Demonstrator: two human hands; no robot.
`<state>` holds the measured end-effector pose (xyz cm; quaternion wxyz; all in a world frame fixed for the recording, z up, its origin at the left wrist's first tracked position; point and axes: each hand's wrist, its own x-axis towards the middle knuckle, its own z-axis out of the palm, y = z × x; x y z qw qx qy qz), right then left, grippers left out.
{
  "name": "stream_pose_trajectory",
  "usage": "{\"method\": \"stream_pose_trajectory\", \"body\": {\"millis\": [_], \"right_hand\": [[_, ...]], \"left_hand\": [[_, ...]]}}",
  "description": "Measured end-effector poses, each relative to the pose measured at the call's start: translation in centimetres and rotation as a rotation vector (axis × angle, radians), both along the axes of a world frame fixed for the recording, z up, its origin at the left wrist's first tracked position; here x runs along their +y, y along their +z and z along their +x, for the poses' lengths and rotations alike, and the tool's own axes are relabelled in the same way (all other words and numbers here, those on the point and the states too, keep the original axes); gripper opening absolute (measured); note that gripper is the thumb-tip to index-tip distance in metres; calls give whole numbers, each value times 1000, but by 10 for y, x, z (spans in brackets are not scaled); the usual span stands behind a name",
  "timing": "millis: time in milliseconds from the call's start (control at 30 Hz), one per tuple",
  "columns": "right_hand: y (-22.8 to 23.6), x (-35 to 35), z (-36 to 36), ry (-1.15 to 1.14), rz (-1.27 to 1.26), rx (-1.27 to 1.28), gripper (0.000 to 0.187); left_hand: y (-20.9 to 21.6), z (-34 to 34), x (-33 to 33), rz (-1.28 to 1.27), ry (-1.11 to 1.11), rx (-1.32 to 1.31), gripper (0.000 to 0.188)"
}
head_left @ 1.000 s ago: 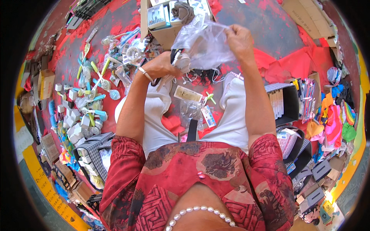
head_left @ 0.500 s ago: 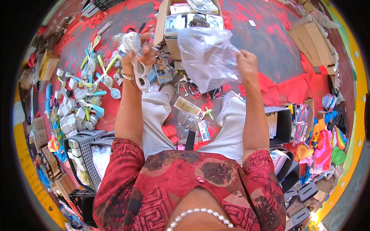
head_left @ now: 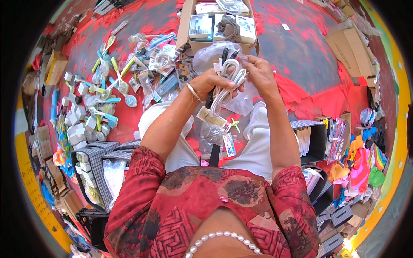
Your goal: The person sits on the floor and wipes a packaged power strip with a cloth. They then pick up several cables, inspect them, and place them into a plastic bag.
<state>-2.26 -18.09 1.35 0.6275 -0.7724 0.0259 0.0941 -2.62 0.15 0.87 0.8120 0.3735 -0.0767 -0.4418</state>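
Note:
My left hand point(head_left: 210, 84) is closed around a coiled bundle of white cables point(head_left: 228, 81), with white and black plugs sticking out at its top. Close beside it, the fingers of my right hand point(head_left: 262, 76) pinch a clear plastic bag point(head_left: 205, 56) at the cables' right edge. The bag hangs behind the bundle, which covers much of it. Whether any cable is inside the bag I cannot tell. Below my hands, between my legs, lie a pale flat package point(head_left: 211, 116) and crumpled clear wrapping point(head_left: 211, 136).
An open cardboard box point(head_left: 186, 26) of small packs stands ahead. Wrapped brushes point(head_left: 122, 87) and small white boxes point(head_left: 77, 131) cover the floor at left. Black-and-white patterned bins point(head_left: 101, 150) flank me on the left, a dark bin point(head_left: 317, 142) on the right, near colourful bags point(head_left: 359, 165).
My left hand has brought the cable bundle rightward and down to my right hand. The right hand has drawn in slightly, and the bag now sits behind the cables.

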Motion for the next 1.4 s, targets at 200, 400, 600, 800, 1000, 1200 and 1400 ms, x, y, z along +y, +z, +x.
{"method": "stream_pose_trajectory", "body": {"millis": [200,400,600,800,1000,1200,1400], "right_hand": [[12,-4,5,-72,94,92,22],[14,-3,3,156,69,36,22],[18,2,-9,284,153,97,21],[11,37,-32,291,167,112,21],[9,26,-23,39,348,83,21],[0,5,-5,-194,492,166,19],[8,2,-11,-217,534,113,18]], "left_hand": [[-16,-8,-4,48,-148,63,40],[-41,-3,-4,22,-146,492,26],[-58,17,-3,-163,267,600,22],[-87,35,10,-252,704,408,17],[-95,27,1,571,732,122,18],[-79,15,-20,503,573,345,42],[-58,11,-21,364,429,385,23]]}}
